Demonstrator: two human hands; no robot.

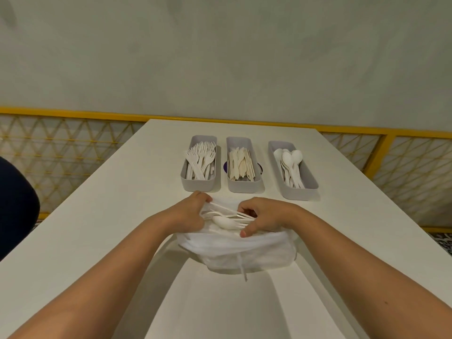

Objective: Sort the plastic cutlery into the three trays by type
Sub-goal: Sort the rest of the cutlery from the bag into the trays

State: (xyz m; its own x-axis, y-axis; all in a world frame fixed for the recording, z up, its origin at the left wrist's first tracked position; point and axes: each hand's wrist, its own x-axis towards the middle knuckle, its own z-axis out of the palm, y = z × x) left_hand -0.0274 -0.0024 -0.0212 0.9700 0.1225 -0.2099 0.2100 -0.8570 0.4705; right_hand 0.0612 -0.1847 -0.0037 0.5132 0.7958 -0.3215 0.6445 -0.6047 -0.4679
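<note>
Three grey trays stand side by side on the white table: the left tray holds white forks, the middle tray holds knives and beige sticks, the right tray holds white spoons. In front of them a white plastic bag lies open. My left hand grips a bundle of mixed white cutlery over the bag's mouth, a spoon bowl showing in the middle. My right hand has its fingers curled on the other end of the same bundle, thumb pointing down at the bag's rim.
The white table runs to a grey wall with a yellow-framed lattice panel behind it. A dark rounded chair back sits off the table's left edge. A purple mark shows under the middle tray.
</note>
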